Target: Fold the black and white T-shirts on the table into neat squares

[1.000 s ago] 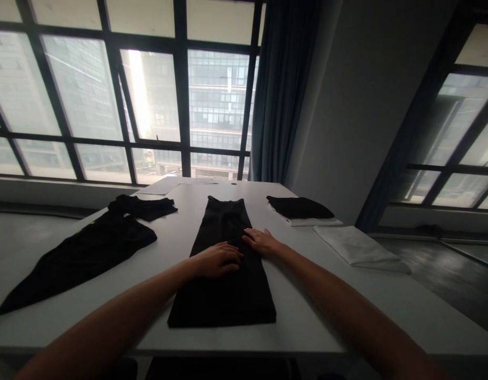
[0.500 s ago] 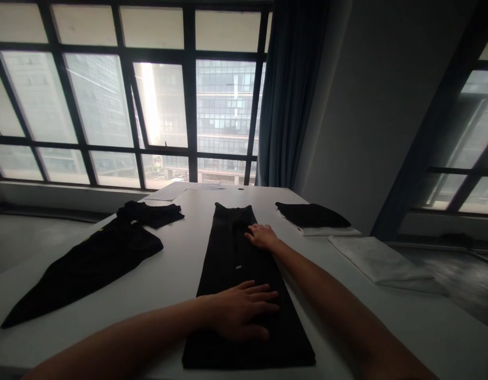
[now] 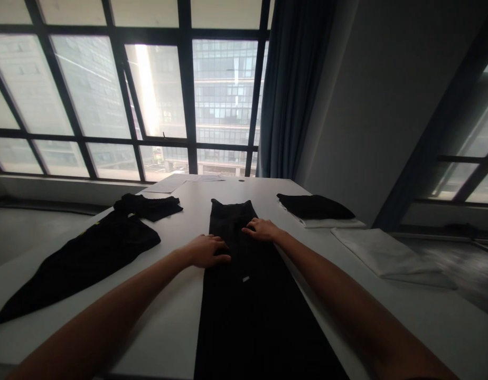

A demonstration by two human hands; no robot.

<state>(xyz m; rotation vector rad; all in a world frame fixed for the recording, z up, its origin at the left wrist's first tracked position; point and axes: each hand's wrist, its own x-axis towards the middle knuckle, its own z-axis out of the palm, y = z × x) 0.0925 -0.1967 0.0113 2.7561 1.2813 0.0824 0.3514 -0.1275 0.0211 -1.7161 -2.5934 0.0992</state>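
Resting on long, flat black fabric garment (image 3: 252,316), head view: bare left hand (image 3: 206,250) at its left edge, loosely spread, not gripping; bare right hand (image 3: 263,230) at its right edge, fingers bent, can't tell if pinching. Garment lies lengthwise on smooth white table (image 3: 165,322).

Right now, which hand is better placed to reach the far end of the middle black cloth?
Probably the right hand: it rests further along the black cloth, closer to that far end. The left hand lies at the left edge, a little further back.
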